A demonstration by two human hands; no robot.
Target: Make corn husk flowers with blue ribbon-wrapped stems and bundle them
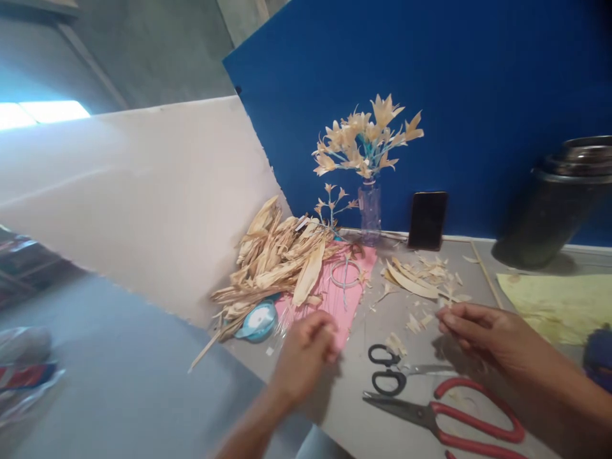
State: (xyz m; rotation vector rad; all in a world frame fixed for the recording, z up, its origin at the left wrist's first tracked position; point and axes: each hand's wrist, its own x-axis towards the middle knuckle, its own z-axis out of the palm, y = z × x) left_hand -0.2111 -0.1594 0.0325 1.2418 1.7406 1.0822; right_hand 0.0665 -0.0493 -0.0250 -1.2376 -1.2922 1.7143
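Observation:
My left hand (306, 354) hovers with curled fingers over the near edge of a pink sheet (335, 296); whether it holds anything is hidden. My right hand (478, 328) lies low over the grey table (344, 408), fingers pressed together near small husk scraps (415, 322). Beside the left hand sits a pile of dried corn husks (275, 258) and a light blue tape roll (258, 319). Black-handled scissors (389, 366) and red-handled scissors (459, 421) lie in front of the hands.
A clear bottle (370, 213) with husk flowers (366, 140) stands against a blue board (478, 95), a dark phone (427, 220) leaning beside it. A wire ring (345, 273) rests on the pink sheet. A metal pot (559, 204) and yellow cloth (559, 299) are at right.

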